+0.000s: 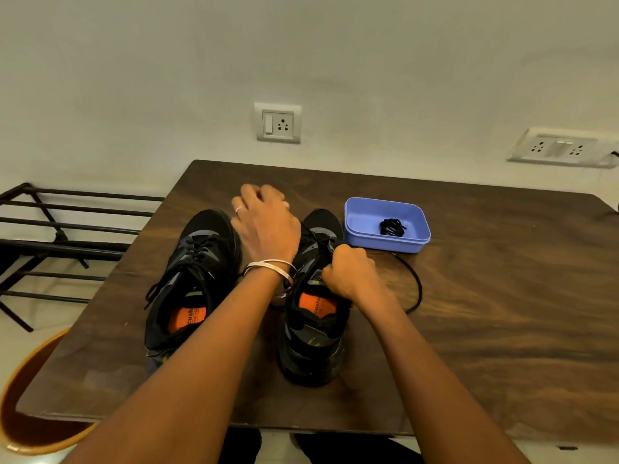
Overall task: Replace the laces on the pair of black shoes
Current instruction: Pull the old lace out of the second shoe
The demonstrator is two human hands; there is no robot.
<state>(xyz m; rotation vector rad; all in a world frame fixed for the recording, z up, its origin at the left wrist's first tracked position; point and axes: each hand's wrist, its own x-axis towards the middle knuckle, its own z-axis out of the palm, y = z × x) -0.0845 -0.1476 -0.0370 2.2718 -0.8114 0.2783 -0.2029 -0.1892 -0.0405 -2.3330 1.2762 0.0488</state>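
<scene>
Two black shoes with orange insoles stand side by side on the wooden table, toes away from me. The left shoe is laced, its ends hanging loose. My right hand grips the right shoe at its tongue and collar. My left hand hovers over the toes between the shoes with its fingers curled away from me. A strand of the black lace runs out from under that hand across the eyelets. The lace's loose end loops over the table to the shoe's right.
A blue plastic tub behind the right shoe holds a coiled black lace. A black metal rack stands left of the table, with an orange bin below the near-left corner. The wall behind carries sockets.
</scene>
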